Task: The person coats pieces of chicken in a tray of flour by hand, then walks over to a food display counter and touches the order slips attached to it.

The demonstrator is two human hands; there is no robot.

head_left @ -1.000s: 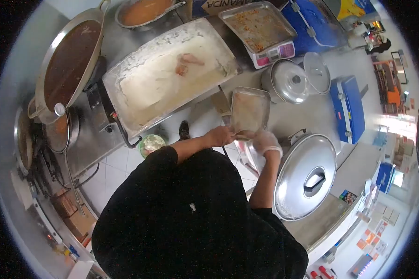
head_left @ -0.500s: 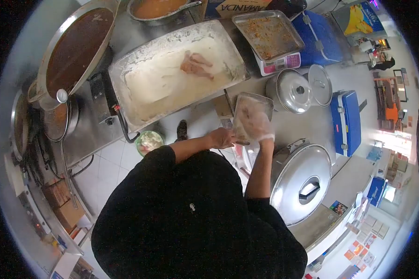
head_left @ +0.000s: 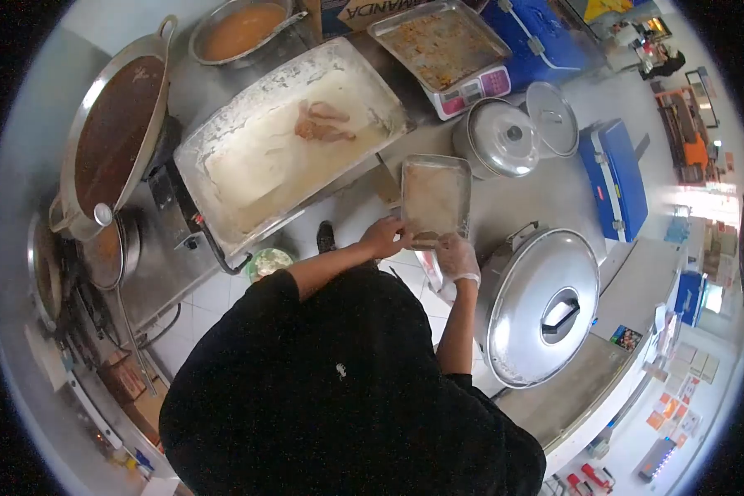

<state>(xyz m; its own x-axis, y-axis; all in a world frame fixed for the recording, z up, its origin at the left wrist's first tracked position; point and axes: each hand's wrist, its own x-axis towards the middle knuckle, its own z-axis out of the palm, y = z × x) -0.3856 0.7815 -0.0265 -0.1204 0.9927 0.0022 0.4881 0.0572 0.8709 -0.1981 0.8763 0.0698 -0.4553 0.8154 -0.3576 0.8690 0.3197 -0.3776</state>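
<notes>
A shallow metal tray, its bottom coated with pale residue, sticks out over the counter edge in front of me. My left hand, bare, is curled at its near left corner, gripping the rim. At the near right corner, my right hand, in a clear plastic glove, has its fingers closed on the rim. Several raw chicken pieces lie on white flour in a large metal pan, to the left of the small tray.
A big wok of dark liquid stands left, with a bowl of orange liquid behind. A crumb-covered tray rests on a pink scale. Lidded pots and a large steamer are at right. A green basin sits below.
My right hand has drawn back from over the small tray to its near rim. The tray's bottom now faces up more fully. The whole view has shifted slightly.
</notes>
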